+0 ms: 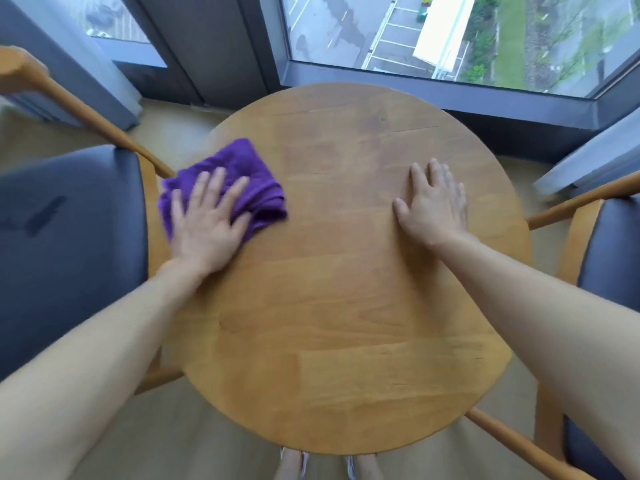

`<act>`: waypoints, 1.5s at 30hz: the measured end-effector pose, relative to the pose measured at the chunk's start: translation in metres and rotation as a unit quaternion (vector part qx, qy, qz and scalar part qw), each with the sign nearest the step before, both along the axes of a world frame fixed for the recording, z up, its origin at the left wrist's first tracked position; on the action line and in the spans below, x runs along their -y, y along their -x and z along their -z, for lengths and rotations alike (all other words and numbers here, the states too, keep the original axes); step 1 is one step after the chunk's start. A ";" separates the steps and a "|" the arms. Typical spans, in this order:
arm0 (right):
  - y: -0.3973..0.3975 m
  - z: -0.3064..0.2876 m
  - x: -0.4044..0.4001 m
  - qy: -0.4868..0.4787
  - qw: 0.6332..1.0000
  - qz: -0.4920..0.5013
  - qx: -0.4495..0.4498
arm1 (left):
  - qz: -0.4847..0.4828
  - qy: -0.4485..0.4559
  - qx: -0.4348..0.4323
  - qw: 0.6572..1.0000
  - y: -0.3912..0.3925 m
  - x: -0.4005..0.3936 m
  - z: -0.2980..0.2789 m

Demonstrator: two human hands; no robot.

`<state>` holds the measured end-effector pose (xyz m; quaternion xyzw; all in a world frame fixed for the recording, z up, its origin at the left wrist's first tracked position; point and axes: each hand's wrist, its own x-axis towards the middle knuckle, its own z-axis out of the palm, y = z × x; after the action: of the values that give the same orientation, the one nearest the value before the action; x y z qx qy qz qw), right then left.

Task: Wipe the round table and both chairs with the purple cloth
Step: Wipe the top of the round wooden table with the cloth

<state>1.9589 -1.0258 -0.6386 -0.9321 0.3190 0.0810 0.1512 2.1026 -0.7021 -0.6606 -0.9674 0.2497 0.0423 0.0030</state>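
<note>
The round wooden table (346, 306) fills the middle of the view. A crumpled purple cloth (249, 174) lies at its left edge. My left hand (204, 223) presses flat on the cloth, fingers spread over it. My right hand (433, 206) rests flat on the bare tabletop to the right, fingers apart, holding nothing. A wooden chair with a dark blue seat (69, 237) stands at the left of the table. A second chair with a dark blue seat (613, 244) stands at the right, partly cut off by the frame.
Large windows (433, 32) with a dark frame run along the far side, close behind the table. The left chair's wooden armrest (86, 112) reaches toward the table's left edge. My feet (322, 465) show on the beige floor below the table's near edge.
</note>
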 end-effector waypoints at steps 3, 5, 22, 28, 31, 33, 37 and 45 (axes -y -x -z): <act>0.001 -0.005 -0.004 -0.008 1.000 -0.009 -0.007 | -0.189 0.027 -0.022 0.981 0.003 -0.008 0.000; 0.003 -0.007 -0.008 -0.016 1.000 -0.012 -0.010 | -0.271 0.039 -0.016 0.962 0.019 0.028 0.001; 0.005 -0.015 -0.090 -0.038 0.999 0.013 -0.027 | 0.081 -0.010 -0.025 0.996 0.082 -0.091 -0.004; 0.027 -0.012 -0.118 -0.031 0.998 -0.032 -0.043 | -0.105 0.062 -0.032 0.992 0.104 -0.086 -0.001; 0.038 -0.010 -0.117 -0.027 0.998 -0.052 -0.035 | -0.118 0.059 -0.012 0.991 0.159 -0.047 -0.003; 0.041 -0.010 -0.114 -0.028 0.997 -0.063 -0.020 | -0.054 0.065 -0.002 0.996 0.206 -0.015 -0.004; 0.047 -0.010 -0.105 -0.038 0.995 -0.097 -0.013 | 0.170 0.044 -0.025 0.984 0.284 0.023 0.002; 0.048 -0.014 -0.089 -0.078 0.986 -0.141 -0.031 | 0.198 0.006 -0.026 0.980 0.203 -0.106 -0.008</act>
<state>1.9109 -0.9365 -0.6241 -0.9501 0.1818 0.1553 0.2003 1.8992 -0.5960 -0.6524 -0.8973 0.4366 0.0643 -0.0009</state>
